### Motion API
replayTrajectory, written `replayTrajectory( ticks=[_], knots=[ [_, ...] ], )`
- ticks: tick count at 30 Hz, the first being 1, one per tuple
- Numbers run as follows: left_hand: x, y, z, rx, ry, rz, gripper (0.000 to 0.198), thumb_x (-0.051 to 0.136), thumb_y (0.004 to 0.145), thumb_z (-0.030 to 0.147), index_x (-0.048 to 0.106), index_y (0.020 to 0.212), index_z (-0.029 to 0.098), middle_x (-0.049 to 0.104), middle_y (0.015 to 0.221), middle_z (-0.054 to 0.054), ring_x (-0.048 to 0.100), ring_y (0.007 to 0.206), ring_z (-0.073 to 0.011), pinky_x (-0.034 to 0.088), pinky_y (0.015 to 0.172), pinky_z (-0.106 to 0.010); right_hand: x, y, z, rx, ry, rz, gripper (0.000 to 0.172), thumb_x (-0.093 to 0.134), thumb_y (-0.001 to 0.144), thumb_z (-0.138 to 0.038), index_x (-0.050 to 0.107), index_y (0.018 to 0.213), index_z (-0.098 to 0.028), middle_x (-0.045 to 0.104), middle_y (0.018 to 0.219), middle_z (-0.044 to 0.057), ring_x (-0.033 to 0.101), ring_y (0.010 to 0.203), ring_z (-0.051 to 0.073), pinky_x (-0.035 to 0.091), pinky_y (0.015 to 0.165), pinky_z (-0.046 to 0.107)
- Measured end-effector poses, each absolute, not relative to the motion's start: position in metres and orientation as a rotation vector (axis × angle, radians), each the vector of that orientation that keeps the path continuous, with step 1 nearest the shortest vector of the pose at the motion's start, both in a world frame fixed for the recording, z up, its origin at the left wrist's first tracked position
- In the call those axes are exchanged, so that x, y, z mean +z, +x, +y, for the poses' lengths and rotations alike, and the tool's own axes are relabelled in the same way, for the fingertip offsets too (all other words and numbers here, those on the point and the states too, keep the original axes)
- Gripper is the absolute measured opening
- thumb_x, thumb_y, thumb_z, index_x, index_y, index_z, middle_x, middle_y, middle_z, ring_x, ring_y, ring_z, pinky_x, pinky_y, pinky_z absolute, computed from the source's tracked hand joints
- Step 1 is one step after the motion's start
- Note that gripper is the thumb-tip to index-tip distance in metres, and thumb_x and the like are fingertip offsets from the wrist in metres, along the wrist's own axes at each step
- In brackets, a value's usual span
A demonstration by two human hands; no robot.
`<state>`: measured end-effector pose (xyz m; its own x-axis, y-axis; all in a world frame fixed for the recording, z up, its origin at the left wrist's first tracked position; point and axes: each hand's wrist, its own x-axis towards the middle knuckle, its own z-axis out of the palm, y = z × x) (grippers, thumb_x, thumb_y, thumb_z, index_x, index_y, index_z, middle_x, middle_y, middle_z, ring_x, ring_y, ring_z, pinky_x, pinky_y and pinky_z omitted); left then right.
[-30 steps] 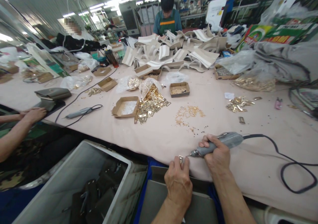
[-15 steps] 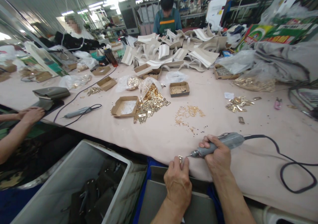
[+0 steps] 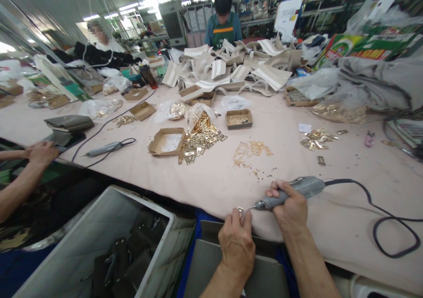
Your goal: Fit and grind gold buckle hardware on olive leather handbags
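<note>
My right hand [image 3: 290, 207] is wrapped round a grey electric screwdriver [image 3: 306, 188], its bit pointing left toward my other hand. At the table's front edge my left hand [image 3: 236, 240] pinches a small gold metal plate [image 3: 240, 210] between its fingertips. The bit's tip is close beside the plate; whether they touch I cannot tell. Below my left hand lies a flat dark grey-green piece [image 3: 205, 267], partly hidden by my forearm. Tiny gold screws [image 3: 253, 150] are scattered on the table beyond my hands.
Gold plates [image 3: 201, 141] are heaped beside an open cardboard box [image 3: 158, 143]; another small pile [image 3: 317, 138] lies right. A black cord [image 3: 373, 227] loops at right. A grey crate [image 3: 172, 227] with dark pieces stands front left. A co-worker's hands [image 3: 42, 152] are at far left.
</note>
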<state>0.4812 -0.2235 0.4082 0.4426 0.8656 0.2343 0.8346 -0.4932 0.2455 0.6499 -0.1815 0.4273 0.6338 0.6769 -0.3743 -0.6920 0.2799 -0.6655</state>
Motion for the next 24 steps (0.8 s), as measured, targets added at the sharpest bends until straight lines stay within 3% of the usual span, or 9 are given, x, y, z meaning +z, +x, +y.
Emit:
replayTrajectory(
  ticks=[7, 10, 12, 16, 24],
  knots=[
    [0.407, 0.48, -0.224, 0.603, 2.558, 1.507, 0.035, 0.052, 0.091, 0.006, 0.068, 0.117, 0.023, 0.065, 0.096, -0.008, 0.063, 0.079, -0.0239, 0.053, 0.064, -0.032, 0.424, 0.652, -0.182, 0.932, -0.883, 0.016, 0.031, 0.081, 0.063, -0.013, 0.05, 0.067, -0.018, 0.05, 0.061, -0.004, 0.043, 0.051, 0.008, 0.046, 0.05, 0.023],
    [0.4, 0.479, -0.225, 0.814, 2.556, 1.518, 0.037, 0.048, 0.091, 0.002, 0.065, 0.123, 0.014, 0.065, 0.092, -0.01, 0.063, 0.077, -0.0239, 0.052, 0.066, -0.033, 0.425, 0.653, -0.182, 0.946, -0.87, 0.035, 0.031, 0.082, 0.063, -0.013, 0.052, 0.068, -0.017, 0.052, 0.063, -0.003, 0.044, 0.052, 0.008, 0.046, 0.051, 0.023],
    [0.396, 0.478, -0.226, 0.928, 2.534, 1.547, 0.029, 0.049, 0.093, 0.003, 0.065, 0.116, 0.009, 0.064, 0.086, -0.01, 0.063, 0.073, -0.0229, 0.051, 0.066, -0.032, 0.429, 0.653, -0.183, 0.942, -0.871, 0.044, 0.029, 0.081, 0.062, -0.013, 0.053, 0.068, -0.017, 0.053, 0.064, -0.002, 0.043, 0.052, 0.008, 0.046, 0.051, 0.023],
    [0.396, 0.48, -0.228, 0.946, 2.413, 1.647, 0.016, 0.053, 0.096, 0.009, 0.067, 0.091, 0.014, 0.061, 0.078, -0.008, 0.061, 0.068, -0.0214, 0.047, 0.062, -0.03, 0.445, 0.646, -0.183, 0.911, -0.847, -0.032, 0.029, 0.081, 0.063, -0.012, 0.052, 0.065, -0.017, 0.053, 0.062, -0.002, 0.044, 0.052, 0.008, 0.046, 0.052, 0.024],
    [0.403, 0.482, -0.227, 0.946, 2.204, 1.735, 0.019, 0.052, 0.094, 0.011, 0.067, 0.086, 0.018, 0.061, 0.08, -0.007, 0.062, 0.066, -0.0216, 0.048, 0.061, -0.031, 0.47, 0.614, -0.178, 0.812, -0.868, -0.23, 0.028, 0.082, 0.065, -0.013, 0.055, 0.066, -0.018, 0.054, 0.058, -0.004, 0.048, 0.049, 0.011, 0.044, 0.05, 0.028]
  ],
)
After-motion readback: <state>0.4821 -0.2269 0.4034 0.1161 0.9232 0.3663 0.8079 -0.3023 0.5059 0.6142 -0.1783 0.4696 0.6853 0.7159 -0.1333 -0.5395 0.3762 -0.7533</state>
